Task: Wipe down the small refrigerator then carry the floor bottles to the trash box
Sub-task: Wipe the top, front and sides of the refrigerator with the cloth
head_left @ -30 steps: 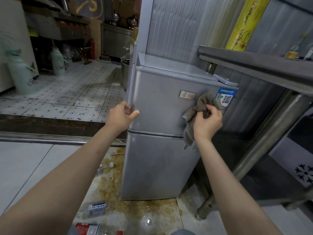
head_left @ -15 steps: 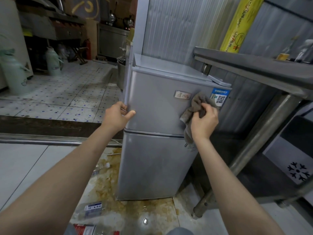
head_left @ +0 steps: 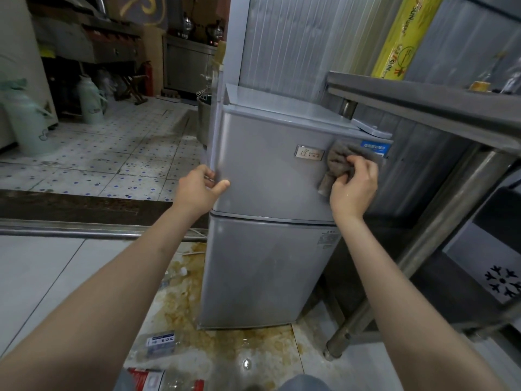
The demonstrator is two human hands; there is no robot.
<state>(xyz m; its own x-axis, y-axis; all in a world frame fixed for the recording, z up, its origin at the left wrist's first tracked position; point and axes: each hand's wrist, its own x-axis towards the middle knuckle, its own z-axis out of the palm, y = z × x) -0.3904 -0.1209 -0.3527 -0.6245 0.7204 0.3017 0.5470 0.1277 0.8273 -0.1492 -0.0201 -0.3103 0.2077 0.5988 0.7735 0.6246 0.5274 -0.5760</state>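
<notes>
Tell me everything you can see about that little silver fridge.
The small refrigerator is silver-grey, with a shorter upper door above a taller lower one. It stands upright on a stained wet floor beside a steel table. A small badge and a blue sticker mark the upper door. The left hand grips that door's left edge; the right hand presses a grey cloth against it.

My view is dim and flat, with soft, weak shadows. Below my hands, a wet patch of floor (head_left: pixel 246 364) throws back one small white glare spot. The wide lens bends the metal shelf (head_left: pixel 423 105) to my right. Edges look slightly soft.
</notes>
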